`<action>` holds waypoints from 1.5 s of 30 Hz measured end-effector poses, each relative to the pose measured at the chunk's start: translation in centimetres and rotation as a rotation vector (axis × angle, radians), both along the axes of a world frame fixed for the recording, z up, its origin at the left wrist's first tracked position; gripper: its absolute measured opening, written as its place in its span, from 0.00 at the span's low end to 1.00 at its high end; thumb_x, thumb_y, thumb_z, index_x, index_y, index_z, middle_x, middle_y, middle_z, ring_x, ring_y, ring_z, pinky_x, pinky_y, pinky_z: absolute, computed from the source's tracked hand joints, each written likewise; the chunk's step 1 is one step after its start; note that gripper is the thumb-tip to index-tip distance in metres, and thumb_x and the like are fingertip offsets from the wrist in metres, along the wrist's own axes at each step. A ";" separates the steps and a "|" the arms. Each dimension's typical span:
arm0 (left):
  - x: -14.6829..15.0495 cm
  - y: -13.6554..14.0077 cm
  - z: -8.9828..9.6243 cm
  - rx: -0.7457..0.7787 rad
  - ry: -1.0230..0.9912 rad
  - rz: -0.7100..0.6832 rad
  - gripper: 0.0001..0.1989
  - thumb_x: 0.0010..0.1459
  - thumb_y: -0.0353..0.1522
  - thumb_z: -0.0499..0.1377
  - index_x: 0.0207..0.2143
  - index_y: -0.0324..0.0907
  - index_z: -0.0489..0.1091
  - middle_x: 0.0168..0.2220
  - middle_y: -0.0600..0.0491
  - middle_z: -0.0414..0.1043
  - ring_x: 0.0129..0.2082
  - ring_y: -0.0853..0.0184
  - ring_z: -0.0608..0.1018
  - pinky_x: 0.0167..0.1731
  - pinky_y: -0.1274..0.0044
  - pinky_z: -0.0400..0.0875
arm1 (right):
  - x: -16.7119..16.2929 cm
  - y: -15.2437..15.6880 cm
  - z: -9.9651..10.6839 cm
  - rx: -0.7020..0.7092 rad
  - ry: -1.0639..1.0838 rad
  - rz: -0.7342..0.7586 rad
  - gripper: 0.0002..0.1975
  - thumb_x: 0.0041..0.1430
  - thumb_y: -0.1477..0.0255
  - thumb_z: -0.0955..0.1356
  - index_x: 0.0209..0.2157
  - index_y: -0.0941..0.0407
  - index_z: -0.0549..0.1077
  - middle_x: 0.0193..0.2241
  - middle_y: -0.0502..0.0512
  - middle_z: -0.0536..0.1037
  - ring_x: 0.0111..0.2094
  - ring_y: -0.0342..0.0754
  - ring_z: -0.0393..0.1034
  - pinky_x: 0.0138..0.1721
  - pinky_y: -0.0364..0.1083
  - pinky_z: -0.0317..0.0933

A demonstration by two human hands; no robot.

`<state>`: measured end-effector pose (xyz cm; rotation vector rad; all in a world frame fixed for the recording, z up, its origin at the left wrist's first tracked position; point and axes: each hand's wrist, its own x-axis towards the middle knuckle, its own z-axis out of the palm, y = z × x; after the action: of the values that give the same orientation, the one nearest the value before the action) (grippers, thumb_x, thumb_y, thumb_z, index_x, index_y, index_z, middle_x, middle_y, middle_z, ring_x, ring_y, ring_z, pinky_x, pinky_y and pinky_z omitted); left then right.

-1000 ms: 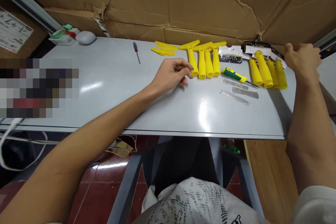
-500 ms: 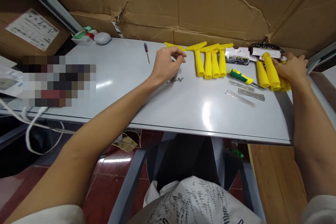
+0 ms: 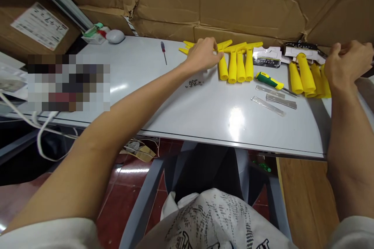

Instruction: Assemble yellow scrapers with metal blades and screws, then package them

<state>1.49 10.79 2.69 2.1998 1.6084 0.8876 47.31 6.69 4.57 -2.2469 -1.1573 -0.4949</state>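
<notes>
My left hand (image 3: pixel 206 53) reaches over the left end of a row of yellow T-shaped scraper handles (image 3: pixel 232 68). Its fingers are curled down at one handle's crosspiece and partly hide it. Just in front lies a small heap of screws (image 3: pixel 195 83). At the far right my right hand (image 3: pixel 349 62) is bent closed beside a second group of yellow handles (image 3: pixel 306 76). A dark shape shows under its fingers at the picture's edge; what it is stays unclear. Between the groups lie a green-and-yellow screwdriver (image 3: pixel 269 81) and flat metal blades (image 3: pixel 281 101).
Black-and-white packages (image 3: pixel 267 56) lie along the cardboard wall (image 3: pixel 233 4). A small screwdriver (image 3: pixel 164 53), a computer mouse (image 3: pixel 115 36) and a small box (image 3: pixel 94 35) sit farther left. White cables (image 3: pixel 41 140) hang at the left edge of the white table (image 3: pixel 187 114).
My left hand has moved away from the screws, forward and right onto the yellow handles. My right hand has lifted off the right-hand handles and shifted right, its fingers now more bent.
</notes>
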 end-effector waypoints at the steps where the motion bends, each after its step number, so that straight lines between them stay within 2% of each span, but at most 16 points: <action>1: 0.9 0.2 0.2 -0.043 0.065 0.039 0.17 0.64 0.37 0.74 0.55 0.50 0.82 0.55 0.42 0.88 0.63 0.41 0.85 0.64 0.54 0.81 | -0.2 0.0 0.0 -0.006 -0.005 0.011 0.24 0.82 0.64 0.67 0.68 0.54 0.88 0.71 0.76 0.82 0.74 0.68 0.77 0.70 0.65 0.71; 4: 2.8 0.4 0.3 -0.134 0.175 0.128 0.28 0.62 0.35 0.75 0.64 0.48 0.79 0.65 0.37 0.83 0.69 0.36 0.82 0.65 0.52 0.81 | -0.7 -0.4 0.4 -0.036 -0.002 0.025 0.26 0.80 0.68 0.65 0.69 0.58 0.87 0.69 0.78 0.82 0.74 0.70 0.76 0.70 0.65 0.69; 6: 3.1 0.6 0.0 -0.101 0.140 0.155 0.29 0.61 0.30 0.73 0.64 0.47 0.77 0.63 0.35 0.83 0.67 0.35 0.83 0.65 0.50 0.80 | -1.1 -0.8 0.8 -0.039 0.003 0.048 0.28 0.80 0.69 0.63 0.70 0.60 0.86 0.69 0.80 0.82 0.73 0.72 0.76 0.68 0.66 0.69; 9: 2.0 1.9 -1.1 -0.008 0.023 0.148 0.28 0.59 0.25 0.72 0.60 0.49 0.76 0.54 0.39 0.86 0.62 0.37 0.85 0.65 0.49 0.80 | -1.8 -1.6 1.4 -0.008 -0.004 0.099 0.30 0.81 0.68 0.60 0.70 0.59 0.86 0.69 0.81 0.82 0.73 0.73 0.77 0.65 0.66 0.68; 11: 1.3 3.0 -2.1 0.022 -0.082 0.135 0.23 0.58 0.28 0.76 0.53 0.50 0.75 0.49 0.41 0.85 0.61 0.37 0.85 0.66 0.48 0.79 | -2.4 -2.0 1.8 0.000 -0.004 0.113 0.30 0.81 0.67 0.60 0.69 0.58 0.86 0.70 0.81 0.82 0.74 0.73 0.76 0.64 0.66 0.68; 14: 1.5 4.1 -3.6 0.008 -0.155 0.130 0.22 0.57 0.36 0.80 0.47 0.50 0.74 0.51 0.40 0.84 0.65 0.35 0.83 0.70 0.45 0.77 | -3.4 -2.3 2.3 -0.046 -0.004 0.133 0.30 0.82 0.67 0.60 0.69 0.60 0.86 0.69 0.82 0.82 0.74 0.73 0.75 0.65 0.65 0.66; 19: 3.5 4.0 -4.2 -0.036 -0.153 0.139 0.23 0.54 0.30 0.78 0.50 0.48 0.75 0.54 0.36 0.84 0.71 0.31 0.80 0.75 0.41 0.71 | -4.3 -2.4 2.4 -0.109 0.020 0.175 0.31 0.81 0.65 0.59 0.69 0.62 0.85 0.70 0.82 0.81 0.69 0.72 0.75 0.59 0.62 0.60; 22: 3.6 2.6 -2.7 -0.018 -0.178 0.119 0.22 0.60 0.31 0.77 0.54 0.49 0.75 0.53 0.38 0.84 0.67 0.33 0.82 0.75 0.41 0.72 | -4.4 -2.2 2.3 -0.110 0.003 0.227 0.32 0.82 0.67 0.57 0.69 0.64 0.82 0.69 0.84 0.80 0.69 0.72 0.74 0.63 0.62 0.60; 25: 2.9 -0.4 -0.3 0.106 -0.170 0.001 0.21 0.66 0.33 0.75 0.58 0.50 0.76 0.53 0.42 0.82 0.62 0.40 0.84 0.74 0.48 0.73 | -5.3 -2.2 2.6 -0.059 0.037 0.388 0.30 0.82 0.66 0.58 0.65 0.65 0.83 0.65 0.83 0.83 0.65 0.66 0.77 0.65 0.60 0.65; 28: 1.9 -4.3 1.6 0.236 -0.102 -0.189 0.20 0.71 0.36 0.73 0.63 0.50 0.77 0.58 0.42 0.80 0.63 0.44 0.83 0.71 0.54 0.75 | -7.7 -3.6 3.5 0.003 0.314 0.746 0.27 0.82 0.57 0.63 0.64 0.58 0.85 0.63 0.74 0.87 0.58 0.63 0.81 0.62 0.60 0.73; 30: 1.3 -6.7 2.2 0.265 -0.056 -0.245 0.16 0.74 0.39 0.71 0.61 0.50 0.80 0.61 0.42 0.78 0.66 0.43 0.82 0.69 0.55 0.77 | -9.9 -5.2 4.2 -0.020 0.482 1.047 0.29 0.82 0.50 0.66 0.70 0.50 0.82 0.67 0.66 0.87 0.62 0.64 0.83 0.64 0.63 0.76; 32: 0.7 -8.3 2.2 0.277 -0.012 -0.260 0.14 0.74 0.37 0.69 0.59 0.51 0.81 0.62 0.42 0.78 0.66 0.43 0.82 0.67 0.55 0.78 | -12.1 -7.1 4.7 -0.100 0.460 1.208 0.27 0.79 0.49 0.72 0.72 0.40 0.81 0.70 0.56 0.87 0.66 0.65 0.82 0.69 0.66 0.77; 36: -1.0 -9.8 1.3 0.282 0.093 -0.322 0.18 0.69 0.32 0.67 0.60 0.50 0.81 0.66 0.41 0.81 0.64 0.43 0.84 0.64 0.56 0.80 | -15.0 -9.7 4.9 -0.196 0.202 1.156 0.18 0.80 0.51 0.71 0.61 0.37 0.89 0.61 0.53 0.91 0.61 0.64 0.86 0.68 0.66 0.79; 40: -2.2 -10.9 0.7 0.220 0.288 -0.447 0.22 0.72 0.35 0.66 0.67 0.51 0.79 0.59 0.45 0.86 0.56 0.46 0.87 0.62 0.57 0.79 | -15.2 -9.7 4.7 -0.264 0.111 1.230 0.13 0.80 0.57 0.71 0.49 0.41 0.90 0.55 0.54 0.93 0.59 0.62 0.88 0.69 0.63 0.78; 43: -2.0 -12.3 0.7 0.184 0.438 -0.540 0.19 0.77 0.39 0.64 0.67 0.54 0.79 0.52 0.45 0.87 0.45 0.49 0.87 0.51 0.60 0.79 | -14.8 -9.1 4.3 -0.276 0.123 1.240 0.12 0.78 0.64 0.70 0.45 0.44 0.89 0.53 0.55 0.93 0.56 0.61 0.88 0.67 0.62 0.78; 45: -1.4 -13.3 0.9 0.178 0.506 -0.598 0.16 0.79 0.37 0.62 0.64 0.54 0.81 0.46 0.46 0.86 0.39 0.52 0.84 0.44 0.63 0.75 | -14.7 -8.8 4.1 -0.285 0.111 1.202 0.14 0.78 0.67 0.69 0.45 0.44 0.89 0.52 0.55 0.93 0.54 0.62 0.88 0.65 0.62 0.77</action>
<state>0.04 -2.50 3.56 2.9573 0.9271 0.3217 32.62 -2.11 8.64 -1.3274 -2.2782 0.2960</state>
